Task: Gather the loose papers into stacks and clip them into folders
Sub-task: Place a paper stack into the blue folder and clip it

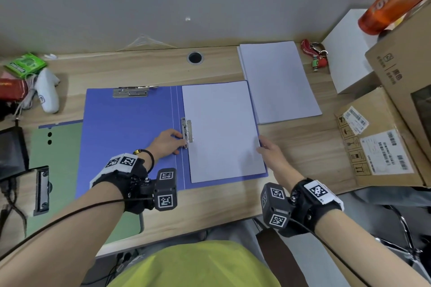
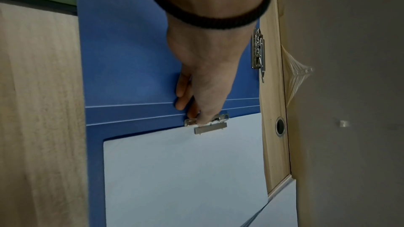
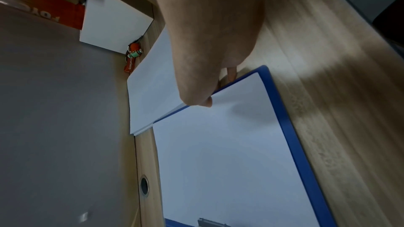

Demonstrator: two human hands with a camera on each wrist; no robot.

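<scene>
The left hand (image 1: 166, 143) lies on the open blue folder (image 1: 130, 137), fingers curled, its fingertips (image 2: 204, 120) pinching the lever of the metal clip (image 1: 187, 131) at the spine. The clip's bar sits on the near edge of a paper stack (image 1: 221, 130) that fills the folder's right half; whether it is fully snapped down I cannot tell. The right hand (image 1: 270, 150) holds the stack's outer edge, thumb on top and fingers tucked under the sheets, steadying them square against the folder.

A second clip (image 1: 131, 92) at the top of the folder's left half holds nothing. Just beyond the folder's far right corner lies another paper stack (image 1: 278, 81), squared but loose on the desk (image 1: 303, 147). To the left, partly under the blue one, a green folder (image 1: 58, 170) with a black clip (image 1: 42, 190) lies empty.

So, by my reading, one stack is being fastened now; the other stack awaits a folder, likely the green one.
</scene>
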